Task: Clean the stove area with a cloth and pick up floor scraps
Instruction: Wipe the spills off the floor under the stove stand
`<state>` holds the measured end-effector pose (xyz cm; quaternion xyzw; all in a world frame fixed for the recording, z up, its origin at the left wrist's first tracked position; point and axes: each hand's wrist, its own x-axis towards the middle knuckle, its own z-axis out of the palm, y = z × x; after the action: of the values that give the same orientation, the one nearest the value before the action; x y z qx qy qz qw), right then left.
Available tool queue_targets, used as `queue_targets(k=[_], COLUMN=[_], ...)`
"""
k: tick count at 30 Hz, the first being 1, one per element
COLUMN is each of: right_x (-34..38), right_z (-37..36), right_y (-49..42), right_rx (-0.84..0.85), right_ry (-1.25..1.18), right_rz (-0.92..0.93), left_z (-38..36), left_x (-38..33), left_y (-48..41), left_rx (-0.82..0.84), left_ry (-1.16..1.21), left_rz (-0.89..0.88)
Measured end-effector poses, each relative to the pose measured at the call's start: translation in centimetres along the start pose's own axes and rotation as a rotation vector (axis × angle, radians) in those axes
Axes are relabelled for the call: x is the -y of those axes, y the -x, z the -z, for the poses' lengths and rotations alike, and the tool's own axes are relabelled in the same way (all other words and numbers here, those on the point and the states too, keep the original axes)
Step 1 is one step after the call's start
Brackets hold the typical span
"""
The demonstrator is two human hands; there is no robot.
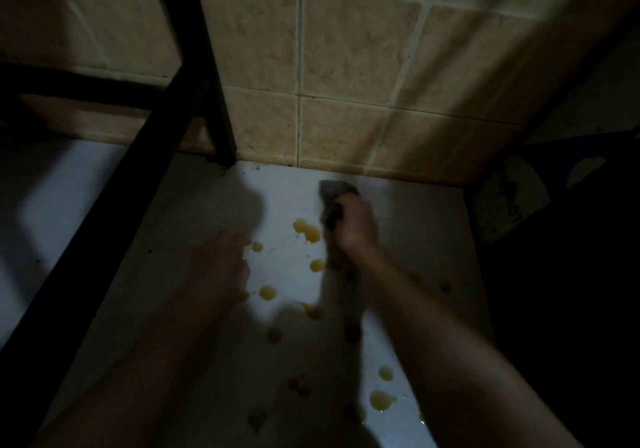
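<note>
A black metal frame [104, 239] fills the far left, one bar running slantwise and one leg standing on the glossy white surface [415, 233] right at the foot of the wall. The pictures do not settle whether this surface is floor or worktop.

Just right of the frame, the left hand [221, 267] is low over the surface in deep shadow, back upward. Its fingers [242, 239] point toward the spill, and it is too dark to tell whether they are spread, closed or touching down.

Between the two hands lie round yellow liquid drops [306, 231], scattered across the white surface, with more of them nearer the camera.

Right of the drops, the right hand [356, 226] grips a dark grey cloth [332, 194], fingers curled round it. The cloth is bunched under the hand and pressed to the surface near the wall, just beside the uppermost drops.

Behind stands a beige tiled wall [346, 49]. At the far right a dark object with a pale label [509, 201] sits in shadow.
</note>
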<state>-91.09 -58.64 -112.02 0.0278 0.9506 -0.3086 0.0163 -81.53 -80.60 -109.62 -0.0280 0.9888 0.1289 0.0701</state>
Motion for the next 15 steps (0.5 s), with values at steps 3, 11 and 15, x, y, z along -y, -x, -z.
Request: queue_targets(k=[3,11,15], right_x=[3.8,0.5,-4.6], right_z=[-3.3,-2.5,1.0], right_y=[2.0,2.9,3.5], right_rx=[0.158,0.096,-0.026], right_ry=[0.135,0.164,0.132], right_rz=[0.233,0.184,0.016], left_z=[-0.2,1.4,1.8], left_x=[0.6,0.3,-1.3], left_y=[0.1,1.0,1.6], left_rx=[0.038,0.109,0.094], left_ry=[-0.025,-0.054,0.028], left_rz=[-0.002,0.012,-0.012])
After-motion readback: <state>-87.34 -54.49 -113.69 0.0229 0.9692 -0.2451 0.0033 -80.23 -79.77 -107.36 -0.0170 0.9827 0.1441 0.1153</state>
